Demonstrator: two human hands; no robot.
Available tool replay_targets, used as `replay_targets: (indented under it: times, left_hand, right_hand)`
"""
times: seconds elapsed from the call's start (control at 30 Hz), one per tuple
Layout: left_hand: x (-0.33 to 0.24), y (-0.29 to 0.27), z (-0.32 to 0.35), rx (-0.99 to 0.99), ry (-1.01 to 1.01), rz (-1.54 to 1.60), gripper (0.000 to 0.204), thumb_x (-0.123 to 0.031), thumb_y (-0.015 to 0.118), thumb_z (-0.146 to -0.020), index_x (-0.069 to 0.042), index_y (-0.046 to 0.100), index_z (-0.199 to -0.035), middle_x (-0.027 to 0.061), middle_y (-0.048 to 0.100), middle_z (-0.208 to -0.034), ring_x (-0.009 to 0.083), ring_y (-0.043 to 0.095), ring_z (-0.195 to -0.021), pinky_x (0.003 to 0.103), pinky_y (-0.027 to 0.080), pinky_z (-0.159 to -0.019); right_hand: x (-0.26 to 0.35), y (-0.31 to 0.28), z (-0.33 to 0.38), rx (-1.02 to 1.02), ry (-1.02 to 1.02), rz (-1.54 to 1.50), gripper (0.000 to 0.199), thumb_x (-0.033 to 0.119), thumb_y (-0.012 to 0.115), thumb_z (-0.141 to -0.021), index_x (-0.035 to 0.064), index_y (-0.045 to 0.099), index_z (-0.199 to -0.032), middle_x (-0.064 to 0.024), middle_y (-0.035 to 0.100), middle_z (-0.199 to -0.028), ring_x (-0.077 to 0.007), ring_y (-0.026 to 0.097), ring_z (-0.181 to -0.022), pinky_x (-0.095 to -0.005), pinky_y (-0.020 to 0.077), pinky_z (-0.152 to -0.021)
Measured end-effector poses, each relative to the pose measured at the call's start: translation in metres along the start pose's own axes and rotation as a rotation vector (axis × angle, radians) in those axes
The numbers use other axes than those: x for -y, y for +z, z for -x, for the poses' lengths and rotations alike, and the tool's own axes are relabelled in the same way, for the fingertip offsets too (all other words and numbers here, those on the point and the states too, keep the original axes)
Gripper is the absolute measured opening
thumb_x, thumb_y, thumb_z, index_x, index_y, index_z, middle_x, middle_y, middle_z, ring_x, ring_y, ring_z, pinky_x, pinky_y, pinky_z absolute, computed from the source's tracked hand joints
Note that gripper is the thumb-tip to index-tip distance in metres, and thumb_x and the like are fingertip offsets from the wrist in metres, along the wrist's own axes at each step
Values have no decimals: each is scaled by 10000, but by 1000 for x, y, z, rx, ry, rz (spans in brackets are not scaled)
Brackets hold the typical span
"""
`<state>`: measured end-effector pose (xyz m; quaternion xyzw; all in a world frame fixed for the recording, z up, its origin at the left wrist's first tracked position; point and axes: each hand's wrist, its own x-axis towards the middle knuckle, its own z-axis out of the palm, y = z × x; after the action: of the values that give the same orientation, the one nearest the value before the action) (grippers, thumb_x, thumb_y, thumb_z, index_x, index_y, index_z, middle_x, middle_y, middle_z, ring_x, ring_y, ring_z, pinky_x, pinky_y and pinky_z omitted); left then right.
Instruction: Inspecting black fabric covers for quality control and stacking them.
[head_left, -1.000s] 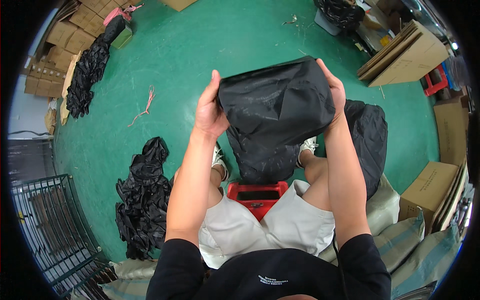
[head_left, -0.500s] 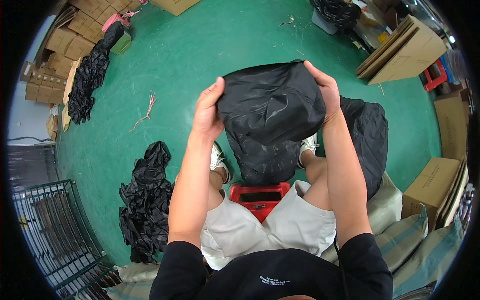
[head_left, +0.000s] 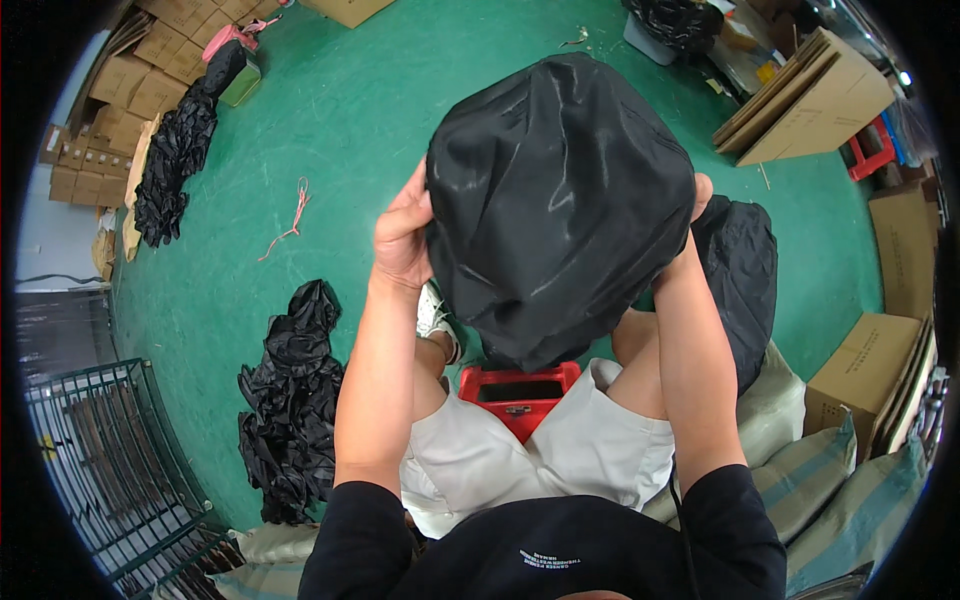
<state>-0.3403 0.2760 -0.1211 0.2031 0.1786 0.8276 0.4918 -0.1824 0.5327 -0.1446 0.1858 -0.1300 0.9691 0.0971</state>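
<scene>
A black, shiny fabric cover (head_left: 560,190) is held up before me, puffed into a rounded, creased shape. At its left edge my left hand (head_left: 404,235) grips the cloth, its thumb against the side and some fingers hidden behind. My right hand (head_left: 703,195) closes on the opposite edge; most of its fingers are behind the fabric. Below the cover, part of another dark fabric mass (head_left: 505,352) shows between my legs, just above a red plastic frame (head_left: 525,408). A heap of crumpled black fabric (head_left: 295,400) lies on the floor to my left.
More black fabric (head_left: 745,290) lies beside my right forearm, close to woven sacks (head_left: 810,475). Flattened cardboard (head_left: 810,105) leans at the far right. A metal rack (head_left: 110,450) stands at left. Pink string (head_left: 298,220) lies on the green floor (head_left: 350,120).
The black cover has opened out into a larger, fuller shape, and its top reaches farther from me. Both hands have shifted slightly down its sides, the right a little outward.
</scene>
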Motion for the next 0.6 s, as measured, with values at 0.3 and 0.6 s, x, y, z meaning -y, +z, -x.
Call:
replay_targets:
  times: [0.3, 0.6]
  left_hand:
    - [-16, -21, 1, -25, 116, 263, 499, -291, 489, -943, 76, 529, -1278, 256, 554, -1306, 368, 567, -1185, 500, 422, -1056]
    - [-16, -15, 16, 67, 14, -10, 923, -461, 720, -795, 82, 319, -1425, 226, 444, -1424, 345, 471, -1293, 448, 337, -1120]
  right_hand:
    - [-11, 41, -29, -12, 78, -63, 705, 95, 541, -815, -82, 276, -1444, -254, 441, -1417, -366, 488, -1279, -456, 372, -1099]
    - [-5, 30, -26, -114, -13, -40, 665, 296, 524, -910, -65, 319, -1429, -244, 467, -1400, -360, 527, -1231, -461, 376, -1087]
